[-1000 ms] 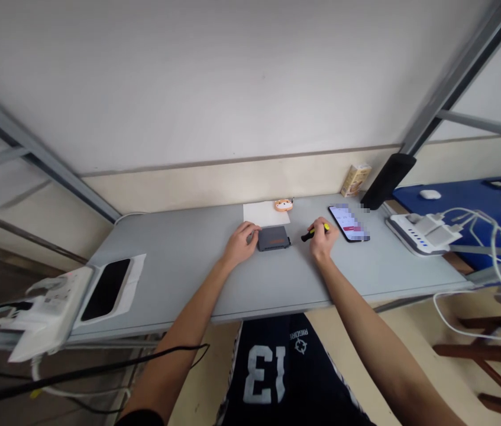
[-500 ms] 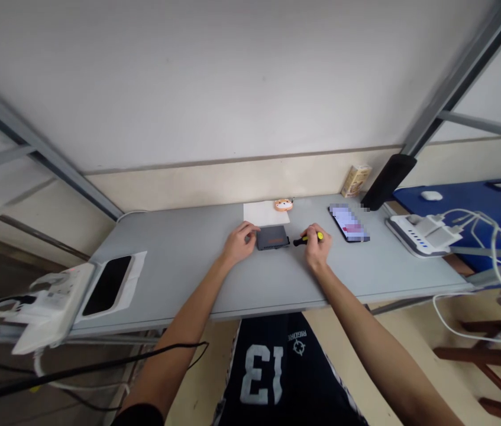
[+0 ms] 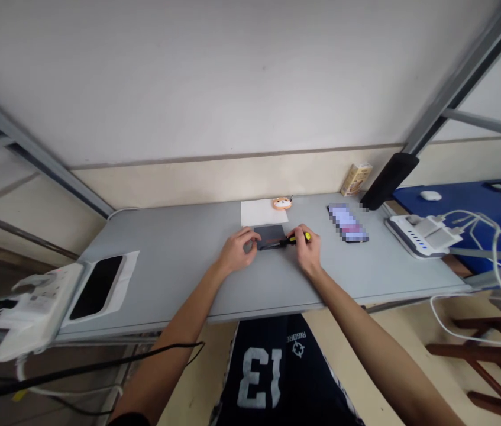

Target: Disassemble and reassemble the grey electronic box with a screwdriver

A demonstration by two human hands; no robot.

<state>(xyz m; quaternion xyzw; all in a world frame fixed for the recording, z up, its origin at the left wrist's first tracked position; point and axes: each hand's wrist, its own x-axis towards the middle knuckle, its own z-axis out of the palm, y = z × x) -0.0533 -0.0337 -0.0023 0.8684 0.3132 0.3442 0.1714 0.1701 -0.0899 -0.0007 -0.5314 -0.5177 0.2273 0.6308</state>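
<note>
A flat dark grey box with a slotted front edge, perhaps a small network device, lies on the grey table. My left hand is at its front left corner, thumb and fingers pinched round the edge. In my right hand, a black-and-yellow tool that looks like a screwdriver is gripped by its handle. Its dark end points left and reaches the box's front right corner; the exact contact point is too small to make out.
Behind the box lie white paper and an orange-and-white animal-faced case. A lit phone and a white power strip are to the right. Another phone and a plugged power strip sit at the left.
My right hand has moved left, bringing the screwdriver's end from beside the box to its front right corner. My left hand has shifted nearer the box's front left corner.
</note>
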